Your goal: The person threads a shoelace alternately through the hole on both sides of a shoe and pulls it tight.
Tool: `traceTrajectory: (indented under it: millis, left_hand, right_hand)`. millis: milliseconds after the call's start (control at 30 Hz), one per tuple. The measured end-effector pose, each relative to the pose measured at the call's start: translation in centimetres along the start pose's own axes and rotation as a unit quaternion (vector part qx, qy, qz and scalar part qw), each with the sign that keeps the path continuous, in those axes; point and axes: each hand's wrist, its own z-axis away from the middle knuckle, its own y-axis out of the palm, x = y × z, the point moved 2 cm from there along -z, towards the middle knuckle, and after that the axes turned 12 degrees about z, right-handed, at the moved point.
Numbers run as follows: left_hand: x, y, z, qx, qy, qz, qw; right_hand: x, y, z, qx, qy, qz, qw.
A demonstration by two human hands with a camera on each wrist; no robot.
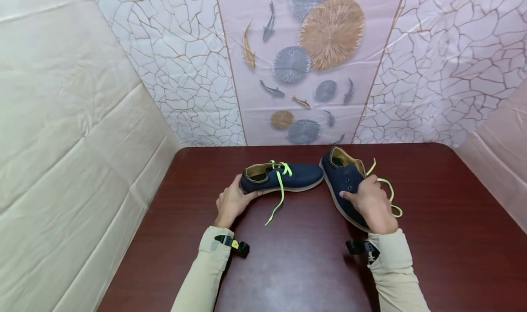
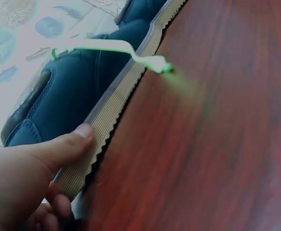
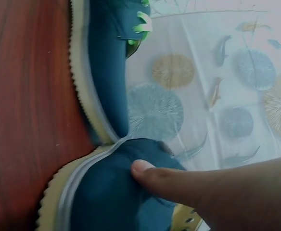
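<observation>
Two navy lace-up shoes with pale ribbed soles are on the table. The left shoe [image 1: 304, 174] points right, its neon yellow-green lace [image 1: 281, 193] threaded at the top and one end trailing over its side. My left hand [image 1: 232, 203] grips this shoe at the heel, thumb [image 2: 75, 140] along the sole edge. Angled toward me, the right shoe [image 1: 338, 179] shows bare eyelets on its near flap, with a loose lace [image 1: 389, 190] looping out beyond. My right hand [image 1: 372, 204] holds it across the front, thumb [image 3: 152, 175] on its side; the other fingers are largely hidden. The toe of the left shoe meets the right shoe's side.
The dark red-brown wooden table [image 1: 284, 266] has rounded far corners. Behind it hangs a patterned cloth backdrop [image 1: 263, 120] with fish and round leaf prints. A cream cloth wall [image 1: 82, 142] rises along the left, and another cloth stands at the right.
</observation>
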Motion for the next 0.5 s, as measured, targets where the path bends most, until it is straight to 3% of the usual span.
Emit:
traceTrajectory:
  millis: [133,300,500]
  left_hand:
    - [0.2,0.6,0.1,-0.014,-0.010,-0.005,0.9998]
    - [0.5,1.1,-0.1,-0.018,-0.003,0.030,0.9994]
    - [1.2,0.2,-0.1,-0.032,0.007,0.067,0.9972]
  right_hand:
    - [-0.8,0.7,0.6,0.012,0.001,0.009,0.9999]
    - [-2.0,0.7,1.6,-0.041,-0.012,0.004,0.9991]
    - [-1.8,2.0,2.2,-0.099,-0.029,0.000,0.9947]
